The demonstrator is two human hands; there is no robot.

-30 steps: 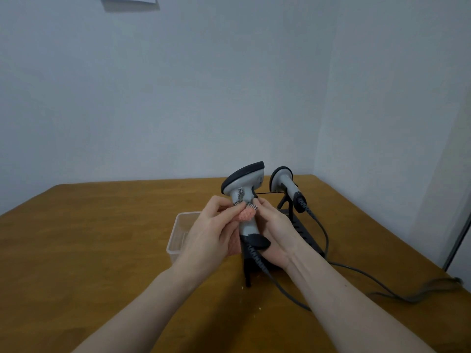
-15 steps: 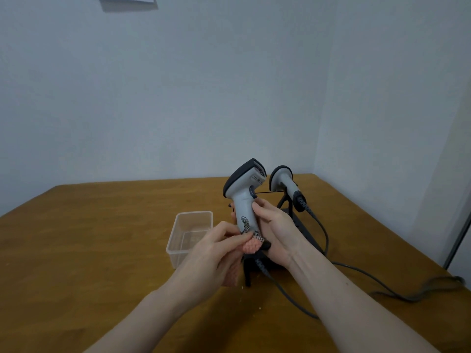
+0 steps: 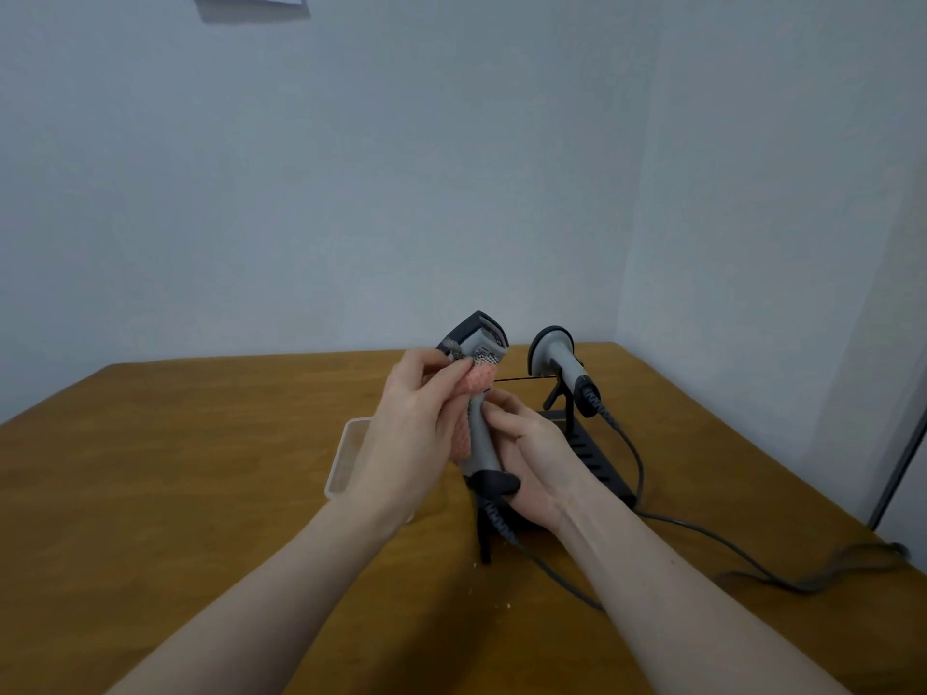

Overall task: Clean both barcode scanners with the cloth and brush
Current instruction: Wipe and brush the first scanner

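Observation:
I hold a grey barcode scanner [image 3: 480, 440] upright over the table, its black head on top. My right hand [image 3: 526, 453] grips its handle from the right. My left hand [image 3: 414, 428] presses a pink cloth [image 3: 475, 385] against the scanner just under the head. A second grey scanner [image 3: 561, 361] rests on a black stand [image 3: 587, 448] behind and to the right, untouched. No brush is visible.
A clear plastic box [image 3: 346, 456] lies on the wooden table [image 3: 175, 469] left of my hands, partly hidden by my left wrist. Grey cables [image 3: 702, 531] trail from both scanners to the right edge. Walls close in behind and at the right.
My left hand has slid the cloth up from the lower handle to just below the scanner's head. The scanner has turned a little in my right hand.

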